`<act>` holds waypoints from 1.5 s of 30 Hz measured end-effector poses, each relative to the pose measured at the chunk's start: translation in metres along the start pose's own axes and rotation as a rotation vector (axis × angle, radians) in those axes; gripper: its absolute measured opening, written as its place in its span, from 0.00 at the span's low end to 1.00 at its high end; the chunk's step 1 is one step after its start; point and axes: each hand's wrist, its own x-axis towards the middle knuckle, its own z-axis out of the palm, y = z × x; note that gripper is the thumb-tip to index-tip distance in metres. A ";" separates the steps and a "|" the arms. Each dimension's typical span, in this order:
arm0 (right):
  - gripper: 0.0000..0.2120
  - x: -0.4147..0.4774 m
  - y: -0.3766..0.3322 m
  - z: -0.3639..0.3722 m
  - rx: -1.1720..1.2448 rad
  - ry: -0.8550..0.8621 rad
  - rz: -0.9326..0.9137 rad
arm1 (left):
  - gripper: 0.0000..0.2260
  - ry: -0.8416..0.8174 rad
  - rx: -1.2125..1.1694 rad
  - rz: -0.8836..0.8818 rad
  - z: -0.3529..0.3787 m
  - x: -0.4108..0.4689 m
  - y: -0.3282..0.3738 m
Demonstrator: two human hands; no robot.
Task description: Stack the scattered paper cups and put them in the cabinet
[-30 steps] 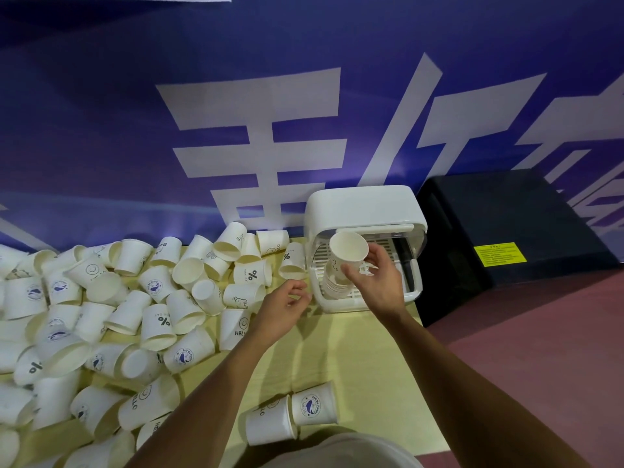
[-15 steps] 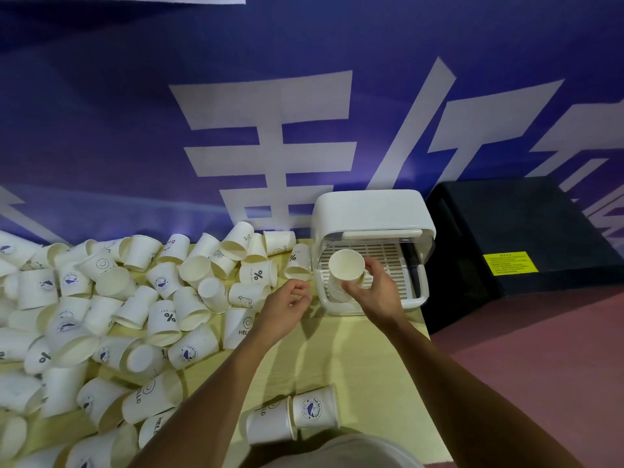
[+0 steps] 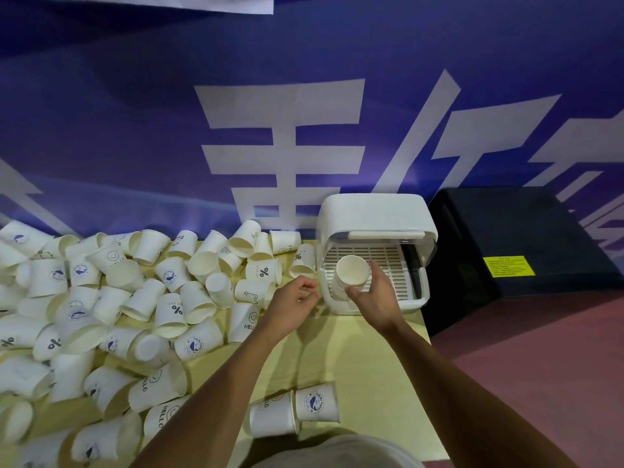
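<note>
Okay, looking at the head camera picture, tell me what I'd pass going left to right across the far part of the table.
Pile of loose paper cups → left hand → white cabinet, with the right hand holding a cup stack at its opening → black box.

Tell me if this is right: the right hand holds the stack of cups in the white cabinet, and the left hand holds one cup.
Not quite. The head view shows the left hand holding nothing, fingers loosely curled. The right hand does hold the stack of cups in the white cabinet.
</note>
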 end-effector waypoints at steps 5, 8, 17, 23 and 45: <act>0.29 -0.009 -0.014 0.009 -0.025 0.040 -0.074 | 0.09 0.012 -0.014 -0.008 -0.008 -0.011 -0.008; 0.26 -0.016 -0.023 0.019 -0.013 -0.004 -0.051 | 0.09 0.021 -0.024 -0.015 -0.019 -0.019 -0.016; 0.18 -0.050 -0.044 0.083 0.004 -0.086 -0.065 | 0.07 0.052 -0.028 -0.041 -0.067 -0.058 -0.057; 0.16 -0.072 -0.059 0.142 -0.031 -0.256 -0.112 | 0.07 0.174 -0.012 -0.095 -0.111 -0.104 -0.097; 0.15 -0.119 0.000 0.133 -0.155 -0.511 -0.118 | 0.17 0.064 0.049 -0.261 -0.044 -0.179 -0.124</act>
